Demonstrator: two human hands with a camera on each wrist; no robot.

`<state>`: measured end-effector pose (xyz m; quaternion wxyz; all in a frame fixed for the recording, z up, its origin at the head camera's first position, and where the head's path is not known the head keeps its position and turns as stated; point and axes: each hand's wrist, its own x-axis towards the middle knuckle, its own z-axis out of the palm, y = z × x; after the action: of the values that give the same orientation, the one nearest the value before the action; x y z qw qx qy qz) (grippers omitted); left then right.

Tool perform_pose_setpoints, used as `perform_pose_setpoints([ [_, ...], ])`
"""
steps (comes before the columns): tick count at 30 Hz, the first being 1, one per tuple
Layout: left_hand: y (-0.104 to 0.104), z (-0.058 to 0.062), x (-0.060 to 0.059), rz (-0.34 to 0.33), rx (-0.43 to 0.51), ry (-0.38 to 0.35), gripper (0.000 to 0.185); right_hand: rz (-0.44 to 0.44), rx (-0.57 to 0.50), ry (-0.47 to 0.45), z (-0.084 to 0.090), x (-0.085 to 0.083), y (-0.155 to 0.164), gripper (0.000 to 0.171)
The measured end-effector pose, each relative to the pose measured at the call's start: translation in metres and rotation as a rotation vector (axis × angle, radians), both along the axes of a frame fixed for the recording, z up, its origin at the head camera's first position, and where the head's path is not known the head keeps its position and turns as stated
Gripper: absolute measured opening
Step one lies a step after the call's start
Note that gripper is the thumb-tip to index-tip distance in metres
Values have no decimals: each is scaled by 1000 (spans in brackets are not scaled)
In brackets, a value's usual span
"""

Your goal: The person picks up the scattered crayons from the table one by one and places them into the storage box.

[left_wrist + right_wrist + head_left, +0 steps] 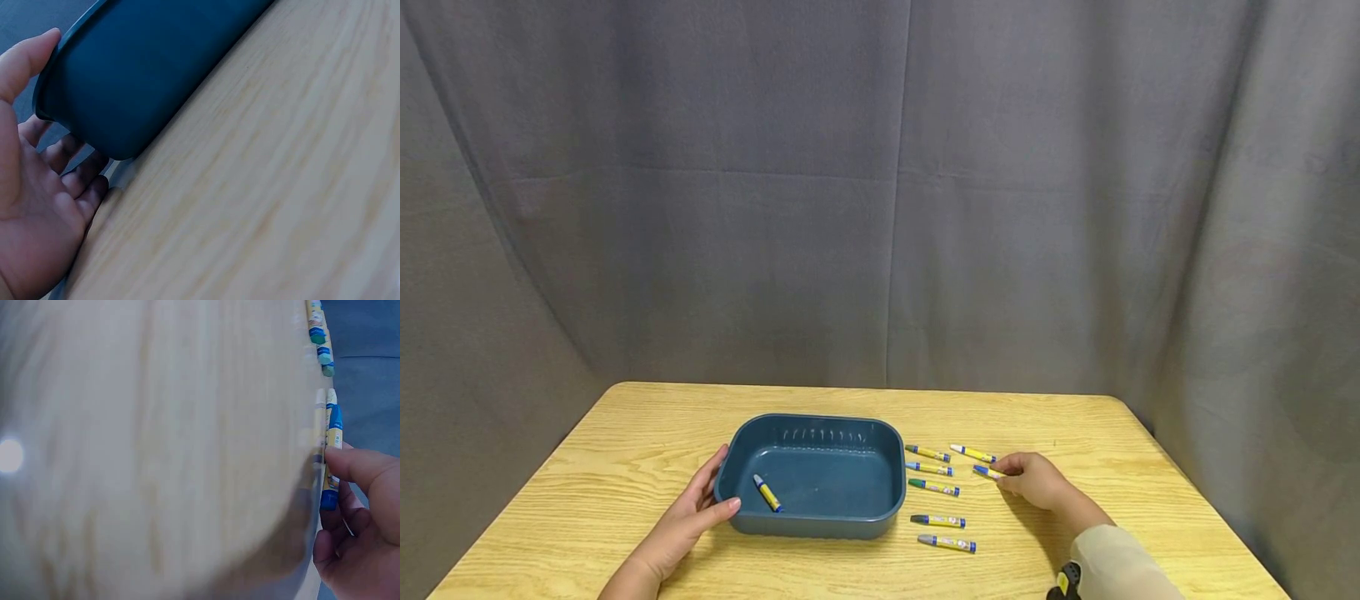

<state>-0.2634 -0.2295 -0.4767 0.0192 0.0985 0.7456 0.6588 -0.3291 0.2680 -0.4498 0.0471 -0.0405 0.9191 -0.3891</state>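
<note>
A dark blue-green plastic basin (820, 527) stands on the table, with a grey-tipped crayon (768, 493) lying inside near its left end. My left hand (685, 521) holds the basin's left end, thumb at the rim and fingers along the outer wall; the left wrist view shows the thumb (31, 59) against the edge. To the basin's right, my right hand (1036, 482) pinches a blue crayon (986, 472) with a yellow wrapper between thumb and fingers. Just behind it lies a white crayon (973, 454). In the right wrist view the held crayon (335, 425) partly covers the white one.
Right of the basin, several crayons lie in a loose column: a dark green one (928, 454), a light blue one (929, 469), a green one (934, 487), a dark one (937, 522) and a grey one (947, 544). A grey curtain (880, 250) hangs behind the wooden table (662, 417).
</note>
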Motion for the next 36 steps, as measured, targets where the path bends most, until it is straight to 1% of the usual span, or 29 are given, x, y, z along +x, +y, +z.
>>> perform_pose_setpoints([
  [5,1,0,0,8,-4,-14,80,10,-46,48,7,-3,-7,24],
  [11,1,0,0,5,2,-22,80,-7,-144,25,22,-9,-24,28],
  [14,0,0,-1,2,0,-14,79,9,-167,13,30,-12,-36,30],
  [22,1,1,-1,16,-11,-24,79,42,-246,-12,45,-17,-74,32],
  [28,1,0,-2,2,-6,-18,80,84,-273,6,55,-22,-105,31],
  [36,2,0,-2,15,-11,-30,80,156,-306,10,60,-25,-155,29],
])
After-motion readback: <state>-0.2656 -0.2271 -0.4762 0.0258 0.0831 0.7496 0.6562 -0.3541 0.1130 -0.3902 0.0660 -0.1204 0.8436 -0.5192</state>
